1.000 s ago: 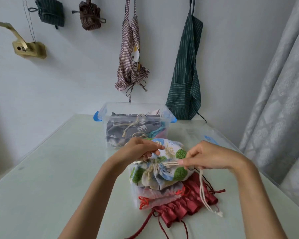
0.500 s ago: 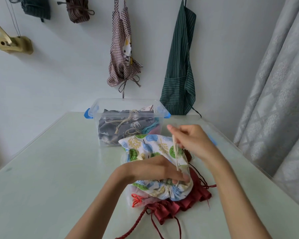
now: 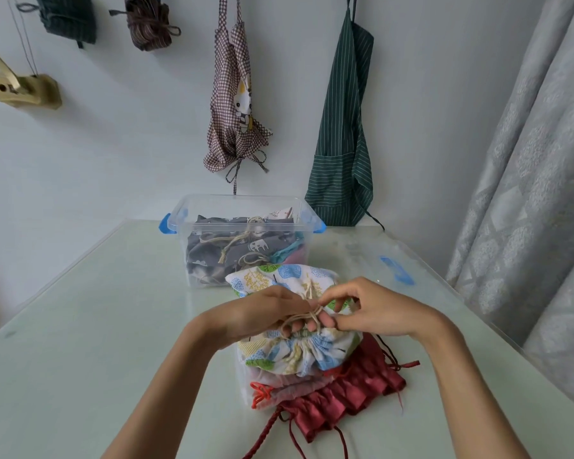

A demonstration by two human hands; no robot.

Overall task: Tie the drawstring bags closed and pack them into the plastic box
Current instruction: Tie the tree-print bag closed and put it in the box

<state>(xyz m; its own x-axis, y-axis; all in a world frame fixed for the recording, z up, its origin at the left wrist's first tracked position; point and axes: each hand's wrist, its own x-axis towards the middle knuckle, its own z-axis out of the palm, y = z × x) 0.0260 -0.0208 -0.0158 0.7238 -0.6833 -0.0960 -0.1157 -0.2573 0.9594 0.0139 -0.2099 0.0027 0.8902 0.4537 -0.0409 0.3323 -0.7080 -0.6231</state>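
Head view: tying step on leaf-print drawstring bag (image 3: 295, 354), atop the bag pile near the plastic box (image 3: 242, 236), with cream cord (image 3: 307, 318) looped over left hand (image 3: 272, 314) fingers, right hand (image 3: 367, 309) pinching cord end; next, I'd say, pull the end through and cinch, then box it.

The plastic box (image 3: 246, 207) is sitting at the table's (image 3: 80, 326) far edge, with tied bags (image 3: 239, 250) lying inside it. Nearer the front edge a printed bag (image 3: 299, 356) is resting on a sheer bag (image 3: 279, 389) — both lying over a satin bag (image 3: 352, 399). The box lid (image 3: 395, 266) is lying toward the right edge, and both hands (image 3: 265, 313) (image 3: 371, 309) are meeting over the stack.
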